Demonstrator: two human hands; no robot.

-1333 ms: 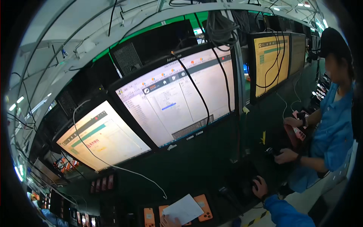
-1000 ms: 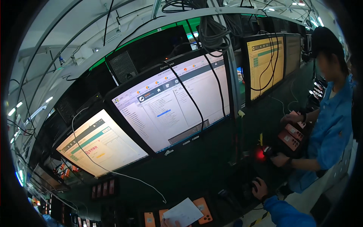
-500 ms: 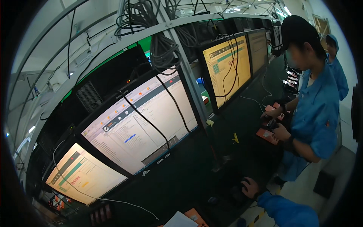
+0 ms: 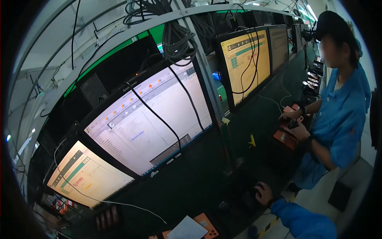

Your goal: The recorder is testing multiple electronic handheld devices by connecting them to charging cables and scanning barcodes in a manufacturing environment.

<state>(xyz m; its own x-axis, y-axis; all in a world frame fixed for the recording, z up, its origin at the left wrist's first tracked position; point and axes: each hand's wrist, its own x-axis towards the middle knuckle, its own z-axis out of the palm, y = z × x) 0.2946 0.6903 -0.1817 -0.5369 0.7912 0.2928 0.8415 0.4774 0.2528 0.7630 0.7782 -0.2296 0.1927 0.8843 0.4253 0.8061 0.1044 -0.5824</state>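
Observation:
My right hand (image 4: 264, 193), in a blue sleeve, lies near the table's front edge. Its fingers curve over a dark computer mouse (image 4: 250, 198), which is hard to make out against the dark table. A second small dark mouse (image 4: 224, 204) sits a little to the left. Ahead stands a large monitor (image 4: 159, 115) with a pale page and a row of icons on its screen. To its left a smaller, yellowish monitor (image 4: 87, 179) leans in the picture. My left hand is out of view.
A white sheet (image 4: 187, 228) overlaps an orange phone (image 4: 211, 228) at the lower edge. At right a co-worker in blue (image 4: 342, 115) handles a dark object above orange phones (image 4: 285, 139). A metal post (image 4: 207, 75) carries coiled cables (image 4: 178, 44). A yellow scrap (image 4: 252, 140) lies on the table.
The view has shifted slightly. The page on the large monitor looks paler, its blue line fainter. My right hand stays at the mouse. The co-worker appears farther right.

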